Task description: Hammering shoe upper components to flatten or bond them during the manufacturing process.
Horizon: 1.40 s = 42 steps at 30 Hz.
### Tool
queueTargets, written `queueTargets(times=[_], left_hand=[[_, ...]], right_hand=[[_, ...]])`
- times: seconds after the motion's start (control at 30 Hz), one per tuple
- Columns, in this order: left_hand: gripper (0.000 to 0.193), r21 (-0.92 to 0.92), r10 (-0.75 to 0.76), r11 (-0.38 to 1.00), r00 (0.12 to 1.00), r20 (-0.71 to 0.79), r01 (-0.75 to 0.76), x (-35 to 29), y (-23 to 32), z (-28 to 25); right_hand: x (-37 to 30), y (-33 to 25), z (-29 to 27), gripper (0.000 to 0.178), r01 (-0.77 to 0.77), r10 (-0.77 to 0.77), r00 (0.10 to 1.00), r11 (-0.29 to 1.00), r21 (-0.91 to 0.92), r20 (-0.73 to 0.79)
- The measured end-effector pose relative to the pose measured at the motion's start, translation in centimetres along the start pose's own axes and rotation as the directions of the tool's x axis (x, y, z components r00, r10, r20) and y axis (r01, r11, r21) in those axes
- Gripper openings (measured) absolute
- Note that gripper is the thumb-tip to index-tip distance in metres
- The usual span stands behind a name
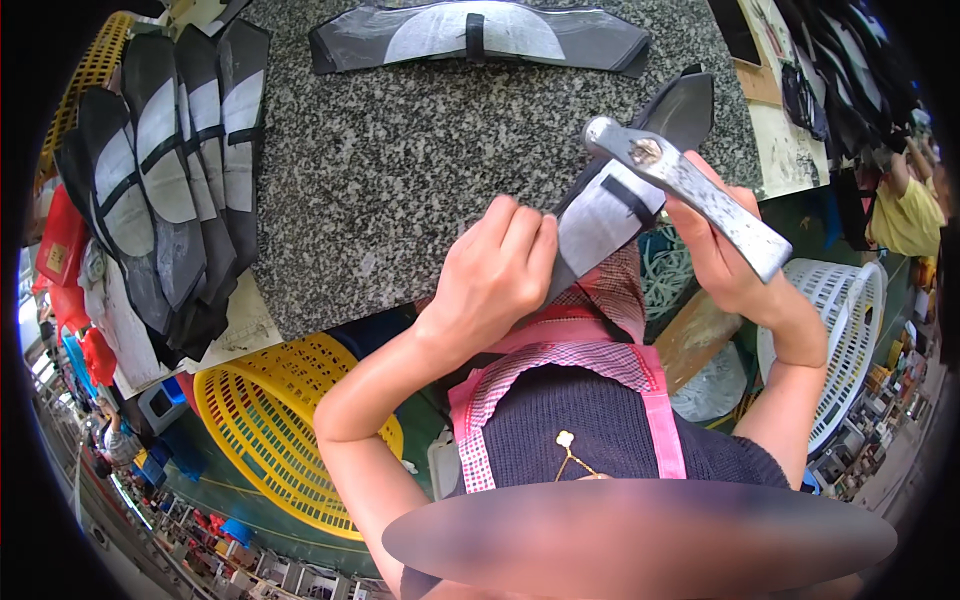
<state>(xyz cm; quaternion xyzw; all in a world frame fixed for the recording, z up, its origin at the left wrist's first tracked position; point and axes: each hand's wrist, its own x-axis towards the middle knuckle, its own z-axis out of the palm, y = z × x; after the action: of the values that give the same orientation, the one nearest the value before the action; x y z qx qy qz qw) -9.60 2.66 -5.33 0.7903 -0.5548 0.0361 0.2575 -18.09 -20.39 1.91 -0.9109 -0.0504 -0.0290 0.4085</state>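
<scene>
My left hand [492,268] is closed on the near end of a long dark piece [600,222] with a pale grey patch and a short black strap. The piece slants across the near right edge of the speckled granite slab [350,190], its far end on the stone. Above its middle, my right hand [712,250] is wrapped round a metal hammer [715,205]. The hammer's head lies over the piece and hides part of it; whether they touch I cannot tell. A similar piece [430,38] lies flat along the slab's far side.
Several like pieces [165,160] overlap at the slab's left, and more dark pieces [850,60] lie at the far right. A yellow basket [265,425] stands below left, a white basket [835,340] at right. Beyond it is a person in yellow [905,212].
</scene>
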Motion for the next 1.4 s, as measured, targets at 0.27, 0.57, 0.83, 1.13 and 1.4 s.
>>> queueTargets(times=[0.27, 0.57, 0.83, 1.13, 1.4], left_hand=[[0.012, -0.276, -0.173, 0.936, 0.970, 0.173, 0.217, 3.1, -1.2, -1.1], [0.019, -0.024, 0.088, 0.996, 0.995, 0.054, -0.086, 1.9, -0.4, -0.4], [0.016, -0.212, -0.046, 0.976, 0.999, -0.001, 0.044, 1.2, -1.6, -0.6], [0.018, -0.138, -0.037, 0.990, 0.999, 0.008, 0.037, -0.1, -2.5, -1.4], [0.017, -0.030, -0.025, 0.999, 1.000, -0.019, 0.025, -1.8, -1.6, -1.2]], right_hand=[[-0.6, 1.9, -0.4, 0.020, -0.267, 0.272, 0.930, 0.962, -0.052, 0.248], [-0.6, 1.7, -0.4, 0.023, -0.140, 0.150, 0.935, 0.989, -0.053, 0.321], [-0.1, 1.2, 0.7, 0.015, -0.122, 0.144, 0.899, 0.989, -0.078, 0.413], [0.2, 1.0, 1.4, 0.020, -0.116, 0.116, 0.890, 0.993, -0.027, 0.442], [0.8, 0.4, 1.2, 0.021, -0.091, 0.005, 0.930, 0.972, 0.218, 0.368]])
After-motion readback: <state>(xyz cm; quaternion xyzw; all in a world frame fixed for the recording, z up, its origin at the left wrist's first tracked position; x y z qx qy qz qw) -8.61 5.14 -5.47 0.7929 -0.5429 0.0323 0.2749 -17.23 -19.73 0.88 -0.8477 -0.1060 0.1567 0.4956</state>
